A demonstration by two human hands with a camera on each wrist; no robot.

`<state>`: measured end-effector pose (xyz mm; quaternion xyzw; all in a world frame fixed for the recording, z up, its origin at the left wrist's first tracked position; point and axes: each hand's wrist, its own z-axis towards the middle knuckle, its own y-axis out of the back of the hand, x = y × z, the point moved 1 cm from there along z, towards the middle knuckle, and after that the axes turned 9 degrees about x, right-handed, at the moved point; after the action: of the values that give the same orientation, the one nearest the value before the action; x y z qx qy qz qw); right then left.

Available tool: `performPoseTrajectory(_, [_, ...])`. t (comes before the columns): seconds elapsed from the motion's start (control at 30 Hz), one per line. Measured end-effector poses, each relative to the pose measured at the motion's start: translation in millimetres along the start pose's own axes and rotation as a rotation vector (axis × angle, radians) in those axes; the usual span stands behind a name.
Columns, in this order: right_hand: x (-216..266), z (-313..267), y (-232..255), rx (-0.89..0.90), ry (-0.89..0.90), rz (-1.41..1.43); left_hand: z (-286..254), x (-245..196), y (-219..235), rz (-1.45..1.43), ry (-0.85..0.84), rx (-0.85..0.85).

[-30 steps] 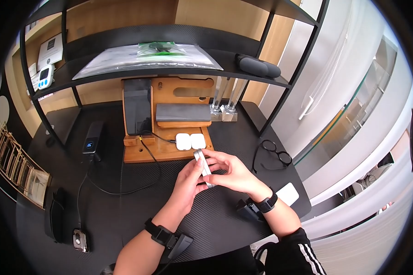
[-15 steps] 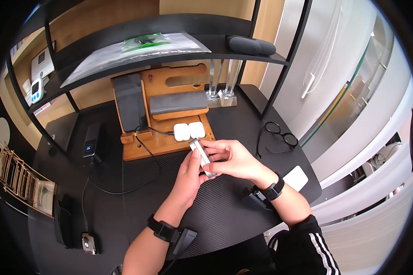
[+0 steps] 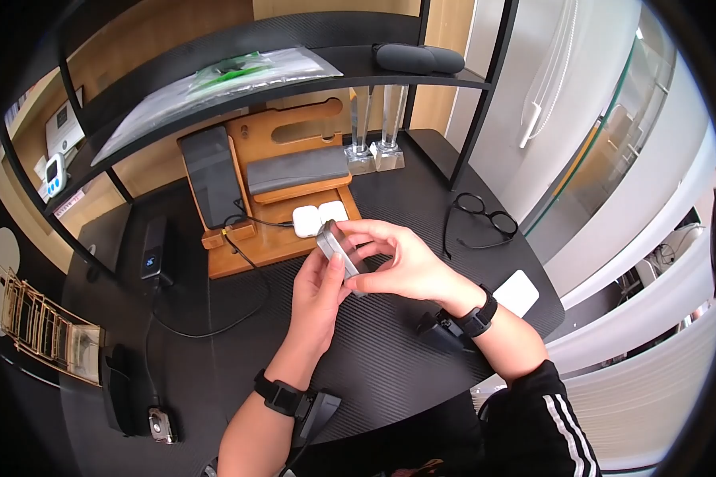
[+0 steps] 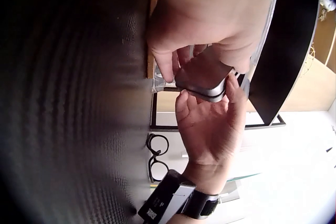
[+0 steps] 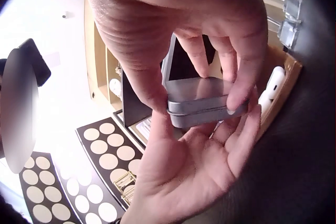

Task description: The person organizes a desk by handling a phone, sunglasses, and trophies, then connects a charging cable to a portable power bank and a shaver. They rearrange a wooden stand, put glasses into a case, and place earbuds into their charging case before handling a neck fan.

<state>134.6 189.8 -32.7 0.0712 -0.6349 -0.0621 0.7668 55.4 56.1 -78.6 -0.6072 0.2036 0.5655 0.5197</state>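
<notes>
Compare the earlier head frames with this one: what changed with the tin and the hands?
The small metal tin has turned from nearly edge-on to showing more of its broad face, and sits slightly higher, closer to the wooden organizer. Both hands kept their hold: the right hand pinches it from above, the left hand supports it from below. The glasses and earbud cases stayed put.

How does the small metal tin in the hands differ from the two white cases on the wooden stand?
The metal tin is grey and shiny, while the white cases are matte white. The tin is held above the table by the left hand and the right hand, tilted on edge; the cases lie flat, side by side, on the wooden stand. The tin is one piece; the cases are a pair. Both have rounded corners.
</notes>
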Motion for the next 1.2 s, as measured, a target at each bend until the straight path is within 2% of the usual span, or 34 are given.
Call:
performPoseTrajectory(0.07, [0.4,0.2,1.0,0.0,0.007,-0.001,0.5,-1.1,1.4,0.007,-0.034,0.014])
performPoseTrajectory(0.13, [3.6,-0.2,2.8,-0.003,0.018,-0.026,0.0,-2.6,1.0,-0.152,-0.066,0.005])
performPoseTrajectory(0.33, [10.0,-2.6,9.1,0.031,-0.002,-0.039,-1.1,-6.7,0.4,-0.222,-0.062,-0.008])
performPoseTrajectory(0.6, [21.8,-6.8,10.0,0.059,0.034,-0.03,-1.6,-8.6,-4.5,-0.144,-0.108,-0.06])
performPoseTrajectory(0.7, [26.7,-8.5,8.0,0.033,-0.044,-0.095,-2.3,-8.7,-4.2,-0.144,-0.128,-0.068])
performPoseTrajectory(0.8, [23.5,-9.2,9.2,0.003,-0.035,-0.121,-1.7,-9.3,-3.5,-0.14,-0.129,-0.059])
performPoseTrajectory(0.9, [17.1,-7.3,15.0,0.044,0.043,-0.038,-2.2,-6.0,-0.4,-0.144,-0.119,-0.05])
performPoseTrajectory(0.97, [15.8,-5.5,19.3,0.029,0.072,0.104,-1.9,-7.0,1.4,-0.153,-0.107,-0.052])
performPoseTrajectory(1.0, [18.4,-7.5,20.8,-0.015,-0.003,0.258,-1.9,-9.8,1.5,-0.219,-0.109,-0.029])
performPoseTrajectory(1.03, [16.2,-7.5,25.9,-0.057,-0.02,0.272,-2.0,-11.8,2.6,-0.285,-0.111,-0.007])
performPoseTrajectory(1.1, [8.0,-4.5,40.1,-0.16,-0.027,0.603,-2.1,-11.4,6.6,-0.27,-0.116,0.03])
performPoseTrajectory(1.17, [-13.4,-2.7,60.4,-0.307,-0.079,0.956,-3.2,-8.8,6.6,-0.451,-0.018,0.006])
performPoseTrajectory(1.2, [-26.5,-4.7,66.8,-0.382,-0.087,1.067,-1.5,-5.6,4.8,-0.44,0.025,-0.059])
